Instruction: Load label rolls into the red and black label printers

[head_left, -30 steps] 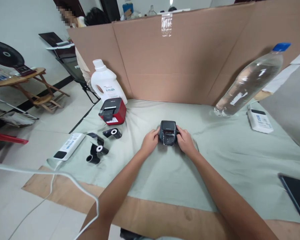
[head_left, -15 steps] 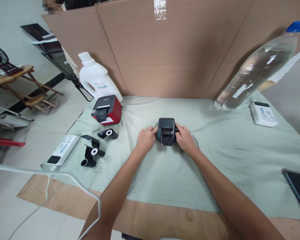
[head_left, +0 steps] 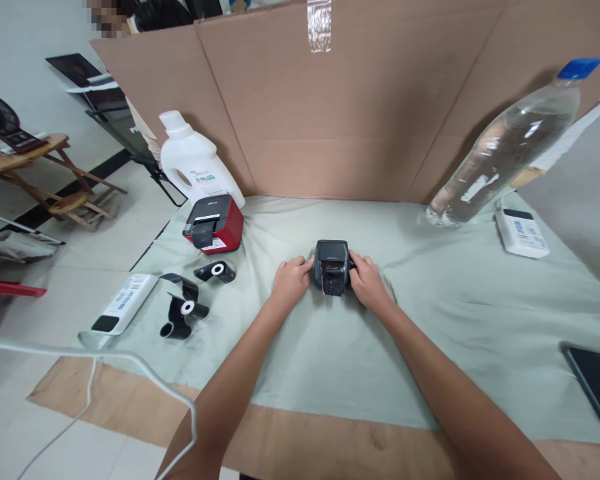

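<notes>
A small dark label printer [head_left: 332, 252] stands on the green cloth in front of me, a strip of black material hanging from its front. My left hand [head_left: 293, 280] has its fingers curled, with the fingertips at the printer's left side. On the other side, my right hand [head_left: 366, 279] grips the printer's right edge, its lower fingers partly hidden. To the left sits a red and black printer [head_left: 225, 223] with a similar black strip at its front. Several black rolls lie near it, including one roll with a white core [head_left: 216, 270] and another [head_left: 194, 309].
A white jug [head_left: 195, 160] and a large water bottle [head_left: 510, 147] lean against the cardboard panel [head_left: 330, 100]. White power banks lie at left [head_left: 125, 303] and right [head_left: 523, 232]. A white cable [head_left: 145, 367] crosses the lower left; a dark tablet [head_left: 595, 383] lies at right.
The whole view has shifted slightly, so things appear a little lower. Both hands stay at the sides of the label printer, which has not visibly moved on the cloth.
</notes>
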The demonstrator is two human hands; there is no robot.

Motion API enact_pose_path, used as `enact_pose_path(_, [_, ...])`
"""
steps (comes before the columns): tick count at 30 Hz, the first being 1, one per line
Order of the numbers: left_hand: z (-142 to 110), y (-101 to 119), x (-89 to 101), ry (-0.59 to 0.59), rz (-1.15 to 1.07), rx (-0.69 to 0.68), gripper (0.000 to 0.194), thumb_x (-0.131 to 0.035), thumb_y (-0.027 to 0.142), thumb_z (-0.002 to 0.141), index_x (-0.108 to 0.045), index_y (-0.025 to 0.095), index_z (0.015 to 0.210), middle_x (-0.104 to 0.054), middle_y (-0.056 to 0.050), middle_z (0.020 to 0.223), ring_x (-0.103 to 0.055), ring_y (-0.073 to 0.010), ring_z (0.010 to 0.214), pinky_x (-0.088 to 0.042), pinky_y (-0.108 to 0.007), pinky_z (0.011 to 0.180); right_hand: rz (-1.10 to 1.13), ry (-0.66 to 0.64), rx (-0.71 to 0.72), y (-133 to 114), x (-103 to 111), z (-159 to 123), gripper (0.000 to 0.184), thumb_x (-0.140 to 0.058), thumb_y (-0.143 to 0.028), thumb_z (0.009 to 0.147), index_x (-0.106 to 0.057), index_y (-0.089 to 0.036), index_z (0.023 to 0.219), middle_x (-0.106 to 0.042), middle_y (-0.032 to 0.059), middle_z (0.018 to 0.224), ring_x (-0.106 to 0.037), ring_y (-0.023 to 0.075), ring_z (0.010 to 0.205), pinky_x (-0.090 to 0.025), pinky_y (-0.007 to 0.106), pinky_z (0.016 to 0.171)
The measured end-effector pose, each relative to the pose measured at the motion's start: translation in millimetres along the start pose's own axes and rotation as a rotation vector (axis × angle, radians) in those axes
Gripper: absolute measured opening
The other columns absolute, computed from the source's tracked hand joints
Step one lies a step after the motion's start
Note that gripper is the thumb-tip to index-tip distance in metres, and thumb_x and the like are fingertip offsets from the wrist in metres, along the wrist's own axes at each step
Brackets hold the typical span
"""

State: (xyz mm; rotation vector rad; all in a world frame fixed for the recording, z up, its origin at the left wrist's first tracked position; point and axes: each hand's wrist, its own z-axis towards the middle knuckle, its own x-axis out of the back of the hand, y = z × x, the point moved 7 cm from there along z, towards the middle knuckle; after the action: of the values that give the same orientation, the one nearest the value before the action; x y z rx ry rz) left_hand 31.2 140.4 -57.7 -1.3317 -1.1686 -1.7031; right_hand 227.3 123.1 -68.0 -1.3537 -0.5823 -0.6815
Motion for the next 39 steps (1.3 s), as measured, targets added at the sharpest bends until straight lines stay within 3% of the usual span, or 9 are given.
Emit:
enact_pose_path(20, [3.3,-0.9,0.4,-0.01,-0.022,-0.029,0.056,-0.039,0.009,0.093,-0.059,0.024,0.143,-0.068,-0.007,0.107,-0.063,-0.0219,0.098,-0.039,-0.037,0.084,0.027,0.048,0.077,1.7,-1.9,0.6,0.06,-0.035,-0.021,0.091,-0.053,-0.017,0.148,-0.069,0.0133,0.114,-0.057,0.0316,0.111,-0.049,0.049,0.102])
enact_pose_path(26, [4.7,-1.4,1.8,-0.01,-0.042,-0.039,0.057,-0.039,0.007,0.09,-0.062,0.025,0.14,-0.067,-0.007,0.106,-0.062,-0.0219,0.096,-0.039,-0.037,0.084,-0.001,0.027,0.072,0.2,-1.8,0.5,0.06,-0.033,-0.021,0.092,-0.052,-0.013,0.148,-0.068,0.0142,0.117,-0.056,0.0307,0.109,-0.048,0.046,0.103])
enact_pose_path(39, [4.6,-1.5,2.8,-0.003,-0.055,-0.063,0.057,-0.039,0.007,0.089,-0.063,0.025,0.139,-0.067,-0.007,0.103,-0.062,-0.0223,0.095,-0.038,-0.036,0.085,-0.02,0.04,0.107,-3.4,-0.8,-0.8,0.058,-0.034,-0.019,0.092,-0.054,-0.018,0.146,-0.068,0.0119,0.103,-0.055,0.0305,0.1,-0.05,0.045,0.093])
